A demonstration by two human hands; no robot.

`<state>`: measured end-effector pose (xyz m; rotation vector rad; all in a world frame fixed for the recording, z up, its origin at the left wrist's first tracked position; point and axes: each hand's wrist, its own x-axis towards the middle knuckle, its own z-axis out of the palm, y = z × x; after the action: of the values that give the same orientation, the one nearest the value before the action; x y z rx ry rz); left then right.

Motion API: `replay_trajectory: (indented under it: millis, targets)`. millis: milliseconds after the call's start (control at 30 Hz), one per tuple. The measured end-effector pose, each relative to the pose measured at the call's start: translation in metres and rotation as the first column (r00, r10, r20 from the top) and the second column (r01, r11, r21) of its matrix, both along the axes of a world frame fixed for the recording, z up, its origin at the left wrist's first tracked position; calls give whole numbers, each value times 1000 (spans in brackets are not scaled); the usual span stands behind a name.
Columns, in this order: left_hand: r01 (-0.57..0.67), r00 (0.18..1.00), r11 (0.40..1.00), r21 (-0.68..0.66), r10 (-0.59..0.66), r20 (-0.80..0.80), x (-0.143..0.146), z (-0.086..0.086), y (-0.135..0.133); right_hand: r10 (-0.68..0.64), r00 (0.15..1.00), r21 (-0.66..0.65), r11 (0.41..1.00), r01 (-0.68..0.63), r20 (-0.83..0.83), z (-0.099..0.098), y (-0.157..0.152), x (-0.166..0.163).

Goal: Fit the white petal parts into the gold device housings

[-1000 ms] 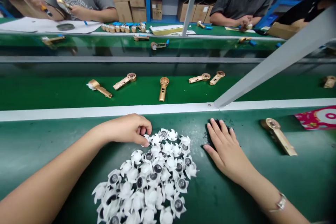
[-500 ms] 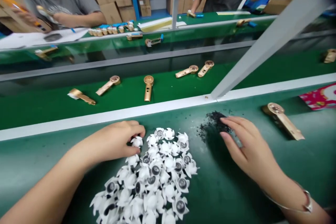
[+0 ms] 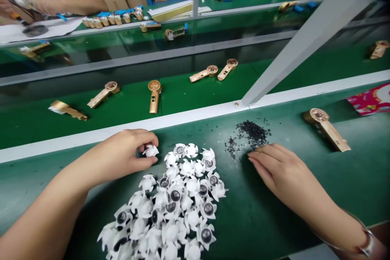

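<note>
White and finned, a small fan impeller (image 3: 151, 151) sits pinched between the thumb and curled fingers of the left hand (image 3: 126, 152), just beside the far left part of a loose heap of matching impellers (image 3: 192, 186) on the green workbench (image 3: 243, 223). The right hand (image 3: 282, 166) holds its fingertips together at the near edge of some tiny black pieces (image 3: 253, 131), though from here I can't tell whether they grip one. Farther right lies a gold fan housing (image 3: 332, 133).
</note>
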<state>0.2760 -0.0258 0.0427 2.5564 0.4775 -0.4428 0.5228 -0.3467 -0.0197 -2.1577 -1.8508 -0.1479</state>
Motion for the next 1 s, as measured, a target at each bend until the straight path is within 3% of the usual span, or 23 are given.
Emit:
replay_trajectory:
  millis: [133,200,233,300,367,433,500,600,667,800,1000]
  targets:
    - [-70,990,992,-102,82,117,-1,12,-2,71,981,-74,996,-58,178,-5,-5,2]
    - [-154,966,954,-258,200,163,0,17,-7,104,950,-124,990,-70,294,-8,-1,5]
    - [-206,939,905,-373,291,185,1,18,-11,112,939,-128,989,-74,327,-8,3,6]
    - [-268,848,725,-635,490,202,4,18,-23,102,958,-76,994,-84,267,0,17,2]
    - [-224,748,501,-836,638,182,8,15,-38,68,998,14,998,-68,15,19,36,-12]
    - [-145,707,320,-936,695,128,9,12,-54,68,950,97,994,-40,-304,45,58,-36]
    - [-76,702,176,-981,708,73,9,11,-68,129,852,174,984,-45,-508,70,77,-61]
    - [15,704,34,-999,710,35,5,14,-80,231,787,276,958,-80,-572,90,96,-87]
    - [57,702,10,-998,711,47,2,17,-82,224,803,296,953,-62,-553,92,102,-94]
    - [105,695,34,-994,712,98,0,21,-82,189,856,318,948,-30,-482,87,105,-94]
    - [116,641,53,-992,759,115,1,21,-84,244,908,350,929,-119,-341,93,100,-97]
